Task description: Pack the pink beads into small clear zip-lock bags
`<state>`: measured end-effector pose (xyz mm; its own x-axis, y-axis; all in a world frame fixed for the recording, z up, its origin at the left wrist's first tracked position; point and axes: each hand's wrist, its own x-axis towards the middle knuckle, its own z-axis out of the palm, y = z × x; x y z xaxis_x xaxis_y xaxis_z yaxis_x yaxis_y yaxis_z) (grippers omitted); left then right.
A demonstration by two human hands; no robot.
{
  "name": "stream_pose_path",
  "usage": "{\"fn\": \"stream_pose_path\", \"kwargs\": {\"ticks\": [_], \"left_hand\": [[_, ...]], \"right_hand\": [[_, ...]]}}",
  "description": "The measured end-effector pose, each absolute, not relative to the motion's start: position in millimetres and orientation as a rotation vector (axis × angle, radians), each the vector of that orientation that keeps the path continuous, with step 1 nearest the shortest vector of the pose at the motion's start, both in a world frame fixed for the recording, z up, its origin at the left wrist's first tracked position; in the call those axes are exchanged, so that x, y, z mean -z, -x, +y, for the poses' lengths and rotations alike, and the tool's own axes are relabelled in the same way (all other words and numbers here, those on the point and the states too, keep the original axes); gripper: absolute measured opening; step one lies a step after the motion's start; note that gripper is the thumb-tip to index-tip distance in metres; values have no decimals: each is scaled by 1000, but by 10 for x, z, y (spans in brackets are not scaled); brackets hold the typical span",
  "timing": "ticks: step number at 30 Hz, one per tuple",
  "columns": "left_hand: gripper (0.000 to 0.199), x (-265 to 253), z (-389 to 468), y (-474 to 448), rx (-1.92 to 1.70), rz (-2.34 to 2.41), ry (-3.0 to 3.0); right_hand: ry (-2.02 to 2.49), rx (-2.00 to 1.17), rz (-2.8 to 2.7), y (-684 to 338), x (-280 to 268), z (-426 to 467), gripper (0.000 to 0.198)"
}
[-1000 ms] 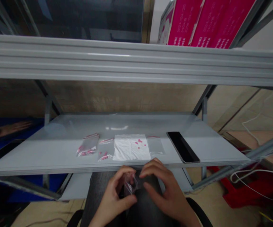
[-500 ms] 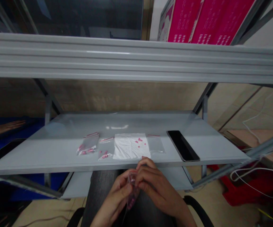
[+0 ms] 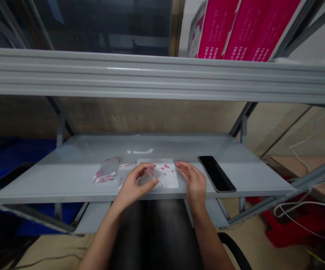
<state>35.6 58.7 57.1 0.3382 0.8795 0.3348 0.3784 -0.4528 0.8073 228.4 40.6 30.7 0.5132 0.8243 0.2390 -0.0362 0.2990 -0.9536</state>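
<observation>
My left hand [image 3: 136, 183] is over the left part of a white sheet [image 3: 170, 182], fingers and thumb curved around a clear zip bag [image 3: 151, 174]. The bag's contents are blurred. Several small pink pieces [image 3: 165, 167] lie on the sheet. My right hand [image 3: 194, 180] is just right of the sheet, fingers stretched out and holding nothing visible. Beneath its fingertips lies another clear zip bag [image 3: 182, 162], mostly hidden. Left of the sheet, a zip bag [image 3: 124, 170] is partly covered by my left hand. Farther left lie stacked zip bags [image 3: 107, 170] with pink pieces inside.
A dark phone [image 3: 217, 174] lies on the grey shelf [image 3: 252, 172] to the right. Across the upper view runs a grey shelf beam [image 3: 151, 78], with pink boxes [image 3: 243, 30] above it. White cables [image 3: 297, 204] hang at the right, near a red object [image 3: 288, 228].
Both hands have risen from my lap to above the shelf and moved apart. My left hand has brought the zip bag over the sheet; my right hand has let go of it.
</observation>
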Motion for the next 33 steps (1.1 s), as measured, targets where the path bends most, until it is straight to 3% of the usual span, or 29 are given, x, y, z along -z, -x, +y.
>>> {"fn": "stream_pose_path", "kwargs": {"ticks": [6,15,33], "left_hand": [[40,-519,1116,-487,-839,1179,-2243],[45,-470,1417,-516,-456,1273,-2494],[50,-585,1368,-595,-264,1406,-2610]], "right_hand": [[1317,-535,-989,-2105,-161,1043,34],[1480,-394,-1158,-2008,-55,1143,37],[1516,-364,-1226,-2015,-48,1147,37]]}}
